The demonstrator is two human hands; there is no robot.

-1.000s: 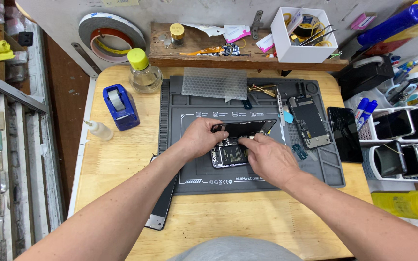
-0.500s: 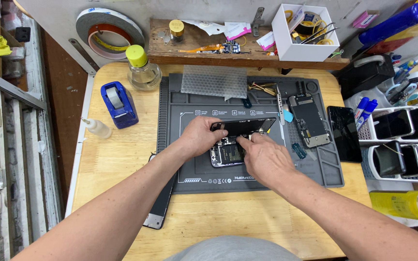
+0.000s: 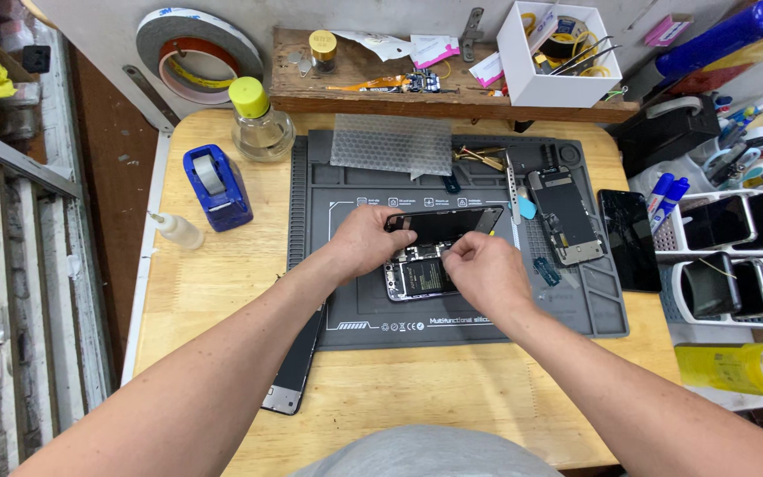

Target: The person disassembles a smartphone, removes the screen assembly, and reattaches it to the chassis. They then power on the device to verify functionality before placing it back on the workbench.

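Fingers of the left hand [image 3: 366,240] pinch the black screen panel [image 3: 443,224], tilted above the opened phone [image 3: 419,276]. Right hand [image 3: 480,270], loosely curled, touches the panel's lower edge, over the phone on the grey mat [image 3: 328,291].

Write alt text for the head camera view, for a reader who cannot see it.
Two bare hands work on an opened phone lying on a grey repair mat: the left hand holds the lifted dark screen panel, the right hand pinches at its lower edge. Around them on the wooden table are a blue tape dispenser, a yellow-capped bottle and another opened phone.
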